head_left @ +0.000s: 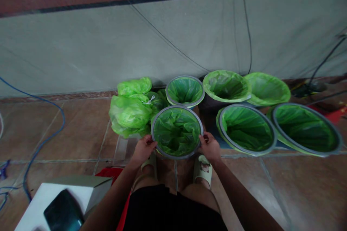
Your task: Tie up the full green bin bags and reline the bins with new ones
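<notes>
Between my hands stands a round trash can with a grey rim, lined with a green plastic bag (pixel 177 130). My left hand (pixel 144 148) pinches the rim and bag edge on the left side. On the opposite side, my right hand (pixel 210 147) has its fingers closed on the rim as well. The bag hangs down inside in loose folds, and its edge shows a little outside the rim. Just behind is another lined can (pixel 185 91) with a grey rim. Filled green bags (pixel 130 113), one tied with white string, lie at its left.
Several more lined trash cans (pixel 247 129) stand to the right along the wall (pixel 81 50). A white box (pixel 40 205) carrying a dark object (pixel 64 211) is at lower left. A blue hose (pixel 43 144) curves across the tiled floor. Cables hang down the wall.
</notes>
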`<state>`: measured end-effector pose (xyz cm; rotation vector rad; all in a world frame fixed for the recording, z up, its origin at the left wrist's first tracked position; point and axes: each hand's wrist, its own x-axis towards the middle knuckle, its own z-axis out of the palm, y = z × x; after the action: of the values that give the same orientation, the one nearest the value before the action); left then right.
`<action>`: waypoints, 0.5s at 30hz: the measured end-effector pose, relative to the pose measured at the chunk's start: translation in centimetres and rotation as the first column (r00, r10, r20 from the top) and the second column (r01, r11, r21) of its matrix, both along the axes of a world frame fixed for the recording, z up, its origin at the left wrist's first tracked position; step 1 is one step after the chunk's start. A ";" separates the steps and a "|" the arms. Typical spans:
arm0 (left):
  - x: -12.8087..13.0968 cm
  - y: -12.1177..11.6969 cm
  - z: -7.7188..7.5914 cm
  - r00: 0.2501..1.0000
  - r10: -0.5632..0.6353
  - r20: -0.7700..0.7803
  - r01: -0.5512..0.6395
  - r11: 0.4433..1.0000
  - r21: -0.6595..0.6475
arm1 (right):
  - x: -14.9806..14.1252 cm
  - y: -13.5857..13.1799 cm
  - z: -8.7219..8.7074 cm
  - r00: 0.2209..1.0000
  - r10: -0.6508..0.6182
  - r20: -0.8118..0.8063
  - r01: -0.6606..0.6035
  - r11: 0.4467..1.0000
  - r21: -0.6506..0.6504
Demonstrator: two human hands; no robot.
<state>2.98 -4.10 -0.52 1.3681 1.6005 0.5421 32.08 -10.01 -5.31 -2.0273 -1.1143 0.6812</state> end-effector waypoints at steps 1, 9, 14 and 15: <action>-0.1 0.1 -0.2 1.000 -0.009 0.011 0.010 1.000 -0.025 | 0.0 0.1 -0.1 1.000 -0.002 0.004 0.002 1.000 -0.005; -0.3 0.3 -1.8 0.997 -0.044 -0.070 0.044 0.999 -0.010 | 0.2 0.4 -1.3 0.996 0.002 0.088 -0.004 1.000 0.020; 0.5 0.4 -1.1 0.982 -0.044 -0.186 0.038 0.999 -0.037 | 0.1 0.4 -1.6 0.982 0.012 0.186 -0.018 0.999 0.034; 0.7 0.4 -0.9 0.975 -0.044 -0.217 0.036 0.998 -0.042 | 0.1 0.4 -1.6 0.979 0.013 0.202 -0.020 0.999 0.033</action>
<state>3.64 -3.65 -1.38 1.4688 1.7444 0.3448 32.17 -9.57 -6.95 -2.0939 -1.2512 0.4682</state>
